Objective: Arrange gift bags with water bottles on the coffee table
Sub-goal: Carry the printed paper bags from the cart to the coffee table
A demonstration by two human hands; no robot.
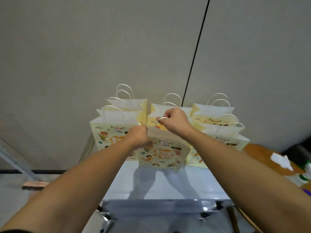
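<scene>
Two hands (175, 121) gripping front gift bag (164, 153)

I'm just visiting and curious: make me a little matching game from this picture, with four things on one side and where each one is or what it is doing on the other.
Things:
1. left hand
2. right hand
3. front bag
4. broom head

Places or states:
A. lies on the floor, left of the table
B. pinches the front bag's top edge
C. nearest bag of the middle row, held at the top by both hands
D. grips a white cord handle

Pairs: 1-B, 2-D, 3-C, 4-A
</scene>
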